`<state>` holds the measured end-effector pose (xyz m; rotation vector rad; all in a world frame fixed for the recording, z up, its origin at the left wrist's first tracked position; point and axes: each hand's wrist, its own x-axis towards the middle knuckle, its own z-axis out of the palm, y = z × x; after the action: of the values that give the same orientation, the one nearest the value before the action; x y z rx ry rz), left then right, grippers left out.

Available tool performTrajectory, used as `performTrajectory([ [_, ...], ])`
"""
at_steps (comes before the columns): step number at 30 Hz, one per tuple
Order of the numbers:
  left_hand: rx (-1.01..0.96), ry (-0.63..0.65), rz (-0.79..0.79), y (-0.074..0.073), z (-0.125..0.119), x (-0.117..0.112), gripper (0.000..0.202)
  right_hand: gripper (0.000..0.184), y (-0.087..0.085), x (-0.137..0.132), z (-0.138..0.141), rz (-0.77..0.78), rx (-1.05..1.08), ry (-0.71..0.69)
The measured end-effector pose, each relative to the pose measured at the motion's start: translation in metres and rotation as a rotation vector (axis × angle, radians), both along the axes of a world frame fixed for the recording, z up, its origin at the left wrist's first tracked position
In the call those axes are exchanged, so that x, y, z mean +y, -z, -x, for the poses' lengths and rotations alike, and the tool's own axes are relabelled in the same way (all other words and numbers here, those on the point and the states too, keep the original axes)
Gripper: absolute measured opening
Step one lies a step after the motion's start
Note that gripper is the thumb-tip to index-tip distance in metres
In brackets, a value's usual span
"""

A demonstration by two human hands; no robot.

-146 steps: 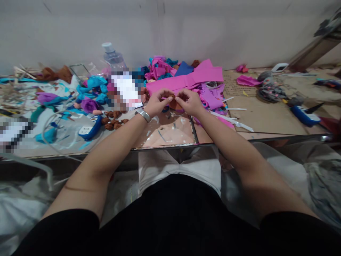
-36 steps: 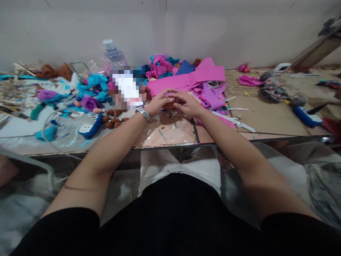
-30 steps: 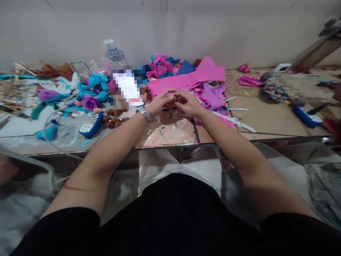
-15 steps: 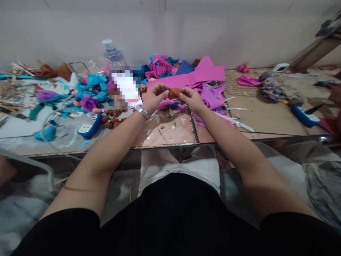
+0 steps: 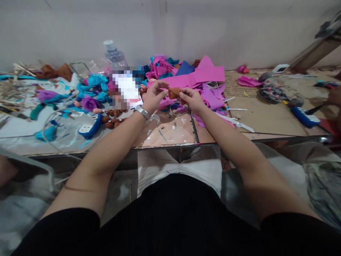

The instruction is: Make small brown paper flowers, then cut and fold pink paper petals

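A small folded piece of brown crepe paper (image 5: 174, 93) is pinched between the thumb and fingers of my right hand (image 5: 192, 98). Just left of the paper is my left hand (image 5: 155, 96), thumb and fingers apart, with nothing seen between them. A metal watch circles my left wrist. Below the paper, a ring-shaped roll (image 5: 178, 108) lies on the table. Pink crepe paper (image 5: 186, 80) spreads behind both hands, and lilac pieces (image 5: 213, 95) lie beside my right hand.
A phone (image 5: 128, 89), blurred out, lies left of my hands, with a clear bottle (image 5: 114, 57) behind. Blue tape dispensers (image 5: 90, 126) (image 5: 305, 116) sit at both sides. Brown balls (image 5: 114, 119) are clustered near the left one. Another person's hand (image 5: 334, 96) shows at far right.
My left fingers have come off the brown paper and opened. The paper stays in my right hand, with more of it showing. At far right, the other person's hand has moved slightly.
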<state>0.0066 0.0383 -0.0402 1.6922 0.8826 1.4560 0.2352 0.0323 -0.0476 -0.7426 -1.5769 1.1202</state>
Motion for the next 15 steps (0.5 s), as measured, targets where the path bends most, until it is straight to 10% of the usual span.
performTrajectory([
  [15, 0.02, -0.043, -0.015, 0.0075, 0.0025, 0.0069, 0.028, 0.084, 0.0024, 0.0028, -0.0003, 0.02, -0.012, 0.034],
])
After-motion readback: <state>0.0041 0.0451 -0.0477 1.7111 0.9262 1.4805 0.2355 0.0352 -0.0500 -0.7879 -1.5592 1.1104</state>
